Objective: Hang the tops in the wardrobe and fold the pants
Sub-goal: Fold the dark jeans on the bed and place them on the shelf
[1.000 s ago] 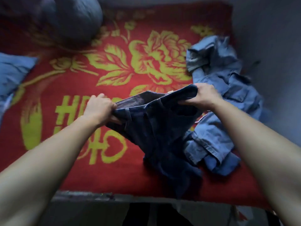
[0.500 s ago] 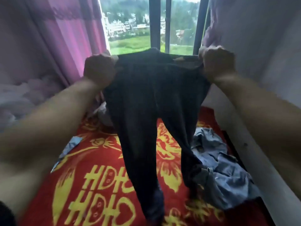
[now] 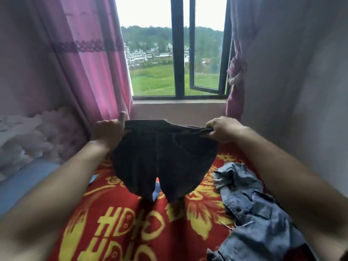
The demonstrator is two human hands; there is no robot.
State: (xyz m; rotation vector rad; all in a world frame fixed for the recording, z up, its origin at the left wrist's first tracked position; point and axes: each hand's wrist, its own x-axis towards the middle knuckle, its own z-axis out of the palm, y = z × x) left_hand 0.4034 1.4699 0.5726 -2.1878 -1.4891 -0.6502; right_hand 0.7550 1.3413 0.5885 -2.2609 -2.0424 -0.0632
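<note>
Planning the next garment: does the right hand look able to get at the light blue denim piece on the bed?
Probably yes, once freed. The right hand now grips the dark pants at the waistband; the light blue denim garment lies uncovered below that arm.

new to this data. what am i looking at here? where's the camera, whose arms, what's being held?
No machine here: a person wears one wide-angle camera on the head, looking forward and down, so both bare arms reach in from the bottom. The left hand and right hand hold dark pants by the waistband, legs hanging over a red blanket with yellow flowers. The right hand pinches the band; the left looks looser, thumb raised. A crumpled blue denim garment lies on the blanket to the right. Beyond are a window and pink curtains.
</note>
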